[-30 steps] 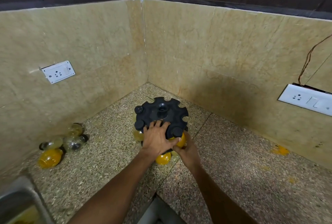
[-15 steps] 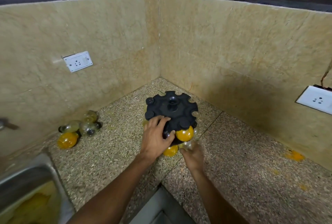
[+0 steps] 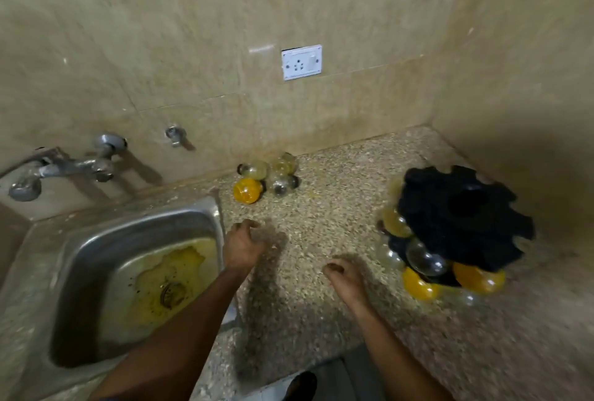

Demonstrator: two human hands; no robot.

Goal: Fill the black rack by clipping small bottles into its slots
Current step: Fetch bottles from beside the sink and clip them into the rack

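Speckled stone forms the surface (image 3: pixel 321 223), set into a corner of beige marble walls, with a steel sink (image 3: pixel 128 240) sunk into its left end.

Nearest the front edge, both hands hang over bare stone and hold nothing. The left hand (image 3: pixel 242 244) hovers just beside the sink's right rim, fingers loosely curled. The right hand (image 3: pixel 345 275) sits mid-surface, fingers also loosely bent, well apart from anything.

Half a second ago both hands were on the black rack (image 3: pixel 459 220): the left pressed on its top while the right worked at a bottle under its near rim. They have since let go and drawn away leftward, and the view has swung with them, so the rack now stands alone near the right wall corner. Clear and orange bottles (image 3: pixel 421 260) hang along its near and left rim; several notches on the far and right side look open, though blur makes a count unsafe.

That release suggests one bottle has just been seated and the person is going for another. Further back, against the rear wall below a white socket (image 3: pixel 301 62), lies the loose cluster (image 3: pixel 266 180) of four or so bottles, one orange, the rest clear or pale yellow. The left hand is nearer to it. A tap (image 3: pixel 64 169) juts from the wall above the sink.
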